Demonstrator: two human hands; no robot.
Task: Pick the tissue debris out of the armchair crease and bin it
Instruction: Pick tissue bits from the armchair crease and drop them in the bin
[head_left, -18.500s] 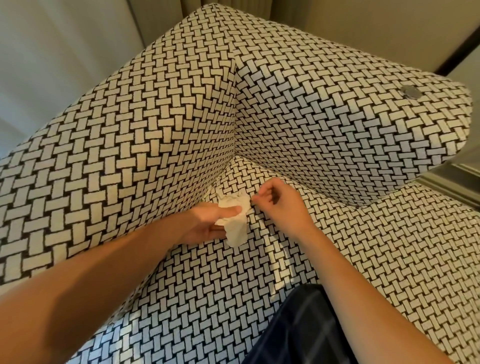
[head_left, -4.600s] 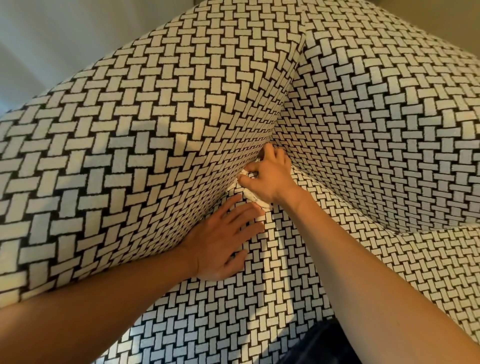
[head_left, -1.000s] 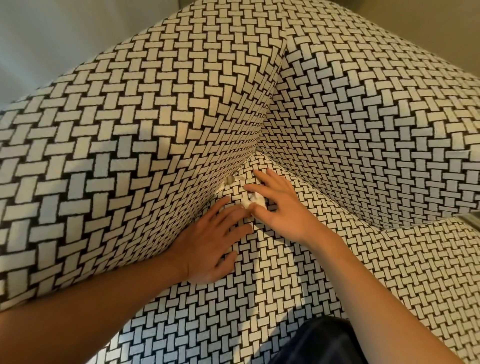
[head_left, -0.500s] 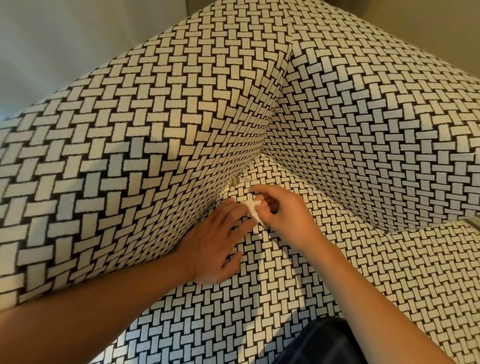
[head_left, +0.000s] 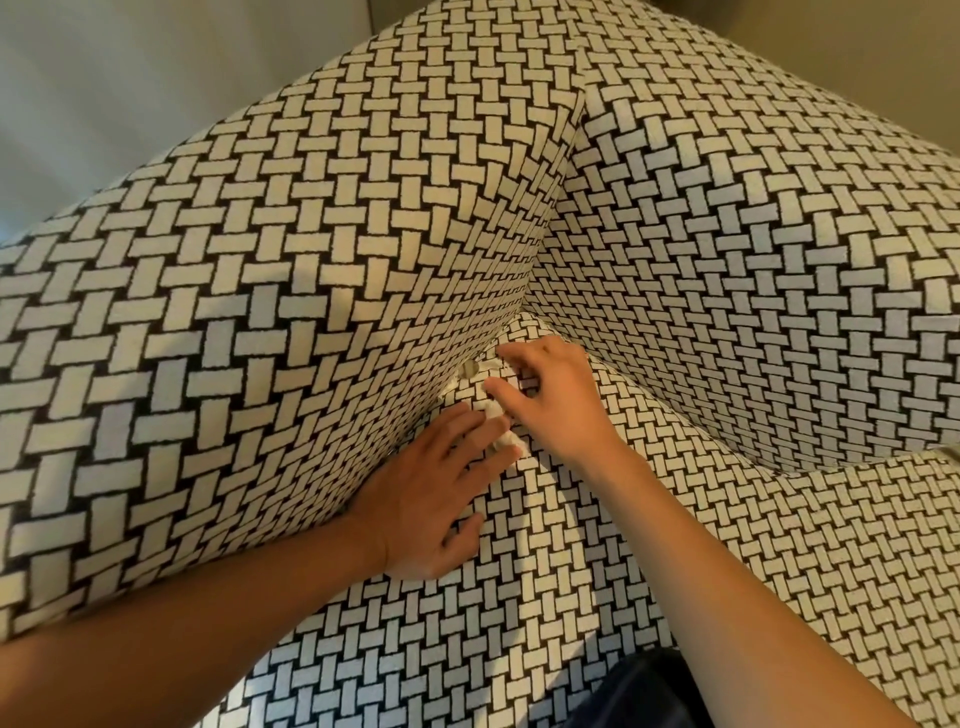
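Armchair (head_left: 519, 130): black-and-white basket-weave cover. The panel (head_left: 260, 312) is on the left, the back (head_left: 753, 260) on the right and the seat (head_left: 519, 597) below. All 3 meet in 1 corner just beyond the right fingertips.
Crease (head_left: 511, 326): runs from that corner down-left along the foot of the panel, passing both hands.
Wad (head_left: 493, 409): crumpled white tissue on the seat just beside the crease, wedged between the 2 hands.
Scraps (head_left: 471, 370): small tissue bits in the mouth of the crease, just above the wad; 1 is greyish and round.
Left hand (head_left: 436, 499): grip slack and holding nothing. The fingers are straight and the palm lies flat on the seat. Its outer edge is against the foot of the panel and its fingertips touch the wad.
Right hand (head_left: 553, 402): fingers curled, with thumb and forefinger parted toward the scraps and the thumb lying over the wad. I cannot tell whether this grip has hold of the wad.
Edges: the panel rises steeply right beside the left hand, and the back rises close to the right of the right hand, so the corner is walled on 2 sides.
Room: the seat widens toward the near side and to the right of the right forearm. The 2 forearms come in as a narrow V.
Surroundings: a grey wall (head_left: 156, 78) stands behind the chair, and dark cloth (head_left: 639, 691) shows at the bottom edge.
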